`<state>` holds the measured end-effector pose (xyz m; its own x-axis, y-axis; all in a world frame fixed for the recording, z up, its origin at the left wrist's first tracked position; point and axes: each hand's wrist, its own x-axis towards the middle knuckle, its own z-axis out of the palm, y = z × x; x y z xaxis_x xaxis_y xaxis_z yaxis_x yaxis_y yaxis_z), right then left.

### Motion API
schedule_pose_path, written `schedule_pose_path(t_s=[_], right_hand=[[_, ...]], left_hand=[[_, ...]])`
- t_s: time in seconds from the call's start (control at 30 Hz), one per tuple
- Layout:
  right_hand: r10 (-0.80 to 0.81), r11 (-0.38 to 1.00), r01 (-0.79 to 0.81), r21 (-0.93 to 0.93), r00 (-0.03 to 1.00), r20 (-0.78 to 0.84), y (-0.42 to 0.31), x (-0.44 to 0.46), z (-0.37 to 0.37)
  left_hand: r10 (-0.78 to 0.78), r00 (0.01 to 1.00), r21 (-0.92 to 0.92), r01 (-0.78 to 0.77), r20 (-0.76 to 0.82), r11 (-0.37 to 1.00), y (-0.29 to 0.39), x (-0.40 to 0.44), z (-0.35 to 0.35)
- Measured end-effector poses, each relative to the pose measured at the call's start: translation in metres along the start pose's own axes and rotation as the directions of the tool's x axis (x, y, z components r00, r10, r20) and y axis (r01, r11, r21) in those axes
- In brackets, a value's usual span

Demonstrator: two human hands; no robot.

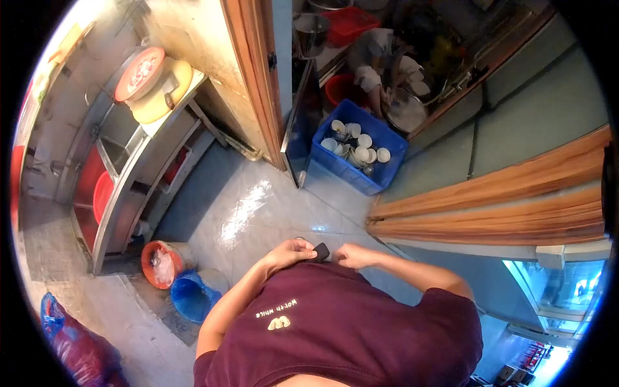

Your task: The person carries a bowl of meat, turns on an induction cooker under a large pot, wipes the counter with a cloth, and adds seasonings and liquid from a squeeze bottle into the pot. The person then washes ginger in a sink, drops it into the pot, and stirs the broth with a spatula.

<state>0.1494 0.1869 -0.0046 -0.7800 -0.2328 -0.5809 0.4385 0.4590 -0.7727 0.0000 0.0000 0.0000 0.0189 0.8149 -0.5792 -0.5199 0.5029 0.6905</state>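
Gadget [321, 252], small & black, is in L hand [287, 253], pinched btwn thumb & fingers, right in front of the maroon shirt [361, 329]. R hand [356, 256] is just beside it, fingers curled in; can't tell if it's gripping anything. Out past L arm, 2 containers sit side by side on the floor [209, 226]: blue bucket [193, 298], blue inside too, contents unclear, & orange bucket [147, 267] w/ crumpled whitish plastic in it. Farther L, nr the bottom corner, plastic bag [80, 348], reddish w/ some blue up top, full of smth I can't ID. Ahead, slightly R, nr the doorway: blue crate [348, 169] holding a loose pile of white bowls [364, 140] & similar dishes, some tipped over. Over on the L counter [200, 79], yellow board [151, 113] carries a pinkish-red bowl [121, 92] w/ pale bits in it, plus a cleaver [169, 86] lying next to the bowl. Red tub [102, 197] is lower down, contents not clear. Beyond the crate, in the dark rm, another person [374, 48] has an arm down by a big round metal basin [412, 119], pale inside; 2nd red tub [340, 90] is nr them, too dim to see what's in it.
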Motion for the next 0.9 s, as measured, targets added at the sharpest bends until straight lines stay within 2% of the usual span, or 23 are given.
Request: schedule_pose_path(t_s=[0.07,0.17,0.2,0.3,0.4,0.47,0.5,0.57,0.63,0.77,0.87,0.9], right_hand=[[0.194,0.96,-0.205,0.19,0.978,0.075,0.0,-0.008,-0.003],[0.065,0.955,-0.065,0.288,0.998,0.01,0.016,-0.012,-0.003],[0.089,0.94,-0.104,0.326,0.994,0.06,0.001,-0.025,-0.001],[0.063,0.978,-0.078,0.194,0.995,0.079,0.0,-0.022,-0.005],[0.077,0.99,-0.073,-0.118,0.997,0.027,-0.013,-0.019,-0.005],[-0.013,0.982,0.007,-0.19,0.999,-0.035,0.005,-0.004,0.008],[-0.059,0.973,0.043,-0.227,0.996,-0.063,0.006,-0.001,0.012],[-0.131,0.967,0.096,-0.234,0.982,-0.137,0.01,0.002,0.02],[-0.219,0.957,0.17,-0.235,0.954,-0.205,0.007,0.002,0.023],[-0.293,0.939,0.236,-0.252,0.931,-0.218,0.014,0.008,0.018],[-0.365,0.919,0.295,-0.26,0.888,-0.281,0.007,0.005,0.013],[-0.377,0.914,0.302,-0.272,0.88,-0.288,0.004,0.005,0.011]], left_hand=[[-0.041,0.999,0.095,0.044,-0.036,0.994,0.01,0.001,0.007],[-0.053,0.997,0.178,0.061,-0.047,0.982,0.015,0.005,0.014],[-0.075,0.997,0.155,0.079,-0.031,0.985,0.011,0.001,0.021],[-0.05,0.999,0.174,0.049,0.0,0.984,0.01,0.006,0.02],[0.049,0.998,0.291,-0.057,0.035,0.955,-0.003,0.019,0.014],[0.125,0.991,0.403,-0.132,0.044,0.906,-0.004,0.018,0.011],[0.115,0.992,0.471,-0.125,0.05,0.873,-0.003,0.019,0.01],[0.086,0.994,0.597,-0.106,0.061,0.795,-0.002,0.02,0.01],[0.088,0.995,0.617,-0.101,0.052,0.78,-0.003,0.023,0.011],[0.066,0.997,0.652,-0.079,0.044,0.754,0.009,0.021,0.019],[0.079,0.996,0.743,-0.028,-0.033,0.668,-0.017,0.04,0.014],[0.062,0.997,0.732,-0.007,-0.048,0.682,-0.02,0.043,0.014]])
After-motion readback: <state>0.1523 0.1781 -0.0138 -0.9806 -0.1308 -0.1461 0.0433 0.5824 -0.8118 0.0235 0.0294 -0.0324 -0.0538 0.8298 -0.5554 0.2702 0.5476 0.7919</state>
